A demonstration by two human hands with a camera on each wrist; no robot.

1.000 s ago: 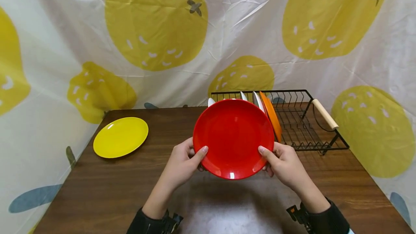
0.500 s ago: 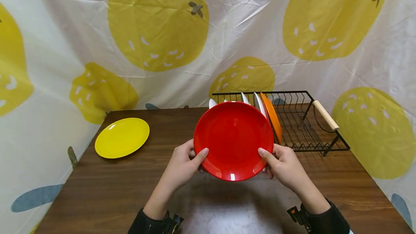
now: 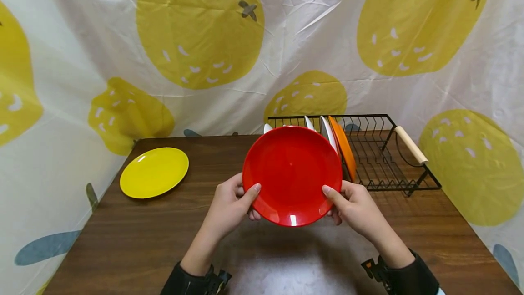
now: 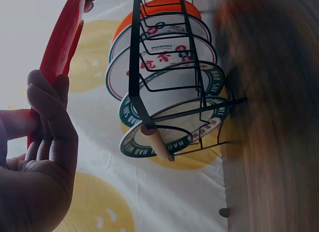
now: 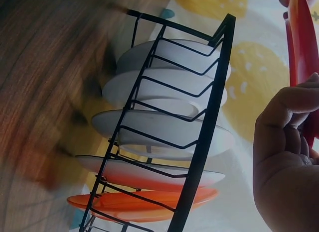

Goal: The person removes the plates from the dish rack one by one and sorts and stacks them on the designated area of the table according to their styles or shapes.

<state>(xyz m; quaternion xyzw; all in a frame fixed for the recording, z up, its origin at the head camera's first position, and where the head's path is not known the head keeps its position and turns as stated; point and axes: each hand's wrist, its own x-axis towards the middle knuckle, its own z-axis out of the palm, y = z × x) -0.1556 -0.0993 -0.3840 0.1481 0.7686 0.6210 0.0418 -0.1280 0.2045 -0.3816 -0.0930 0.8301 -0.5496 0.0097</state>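
A round red plate (image 3: 292, 172) is held up over the table, its face tilted toward the head camera. My left hand (image 3: 233, 201) grips its lower left rim, thumb on the face and fingers behind. On the lower right rim my right hand (image 3: 354, 206) holds it the same way. Both wrist views show the plate edge-on, with the left hand (image 4: 47, 137) and the right hand (image 5: 286, 142) curled at its rim. Behind the red plate stands a black wire dish rack (image 3: 385, 158), its left part hidden. An orange plate (image 3: 343, 149) stands upright in it.
Several white plates with patterned rims (image 4: 162, 87) stand in the rack beside the orange one. The rack has a wooden handle (image 3: 410, 144). At the far left a yellow plate (image 3: 154, 173) lies on the wooden table (image 3: 143, 240). A fruit-print cloth (image 3: 303, 22) hangs behind.
Almost nothing differs. The red plate and both hands have shifted very slightly left since half a second ago, with the grip unchanged.
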